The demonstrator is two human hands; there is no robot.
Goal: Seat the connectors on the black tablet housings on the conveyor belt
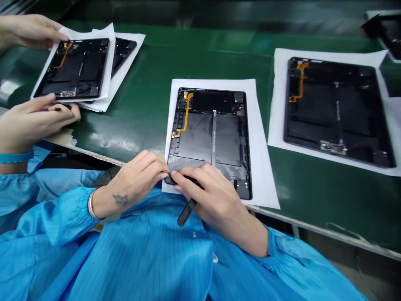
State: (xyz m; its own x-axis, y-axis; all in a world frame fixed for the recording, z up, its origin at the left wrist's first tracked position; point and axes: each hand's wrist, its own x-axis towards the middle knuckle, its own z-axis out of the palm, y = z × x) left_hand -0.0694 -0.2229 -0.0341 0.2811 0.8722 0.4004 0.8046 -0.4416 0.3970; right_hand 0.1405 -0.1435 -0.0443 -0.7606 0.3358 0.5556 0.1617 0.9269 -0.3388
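An opened black tablet housing (200, 133) with an orange flex cable (187, 113) lies on a white sheet (261, 167) at the table's front edge. My left hand (134, 177) is closed at the housing's lower left corner, its fingertips pinching something too small to make out. Beside it, my right hand (216, 196) has its fingers wrapped round a black tool (187, 212), whose flat end sticks out below the palm. The right fingertips nearly meet the left ones at that corner and cover part of the housing's bottom edge.
On the green table (150, 96), another open housing (336, 113) lies on white paper at right. At the upper left, a co-worker's hands (37, 121) hold a housing (75, 69) on paper above another one. Part of a further device (393, 33) shows at the far right.
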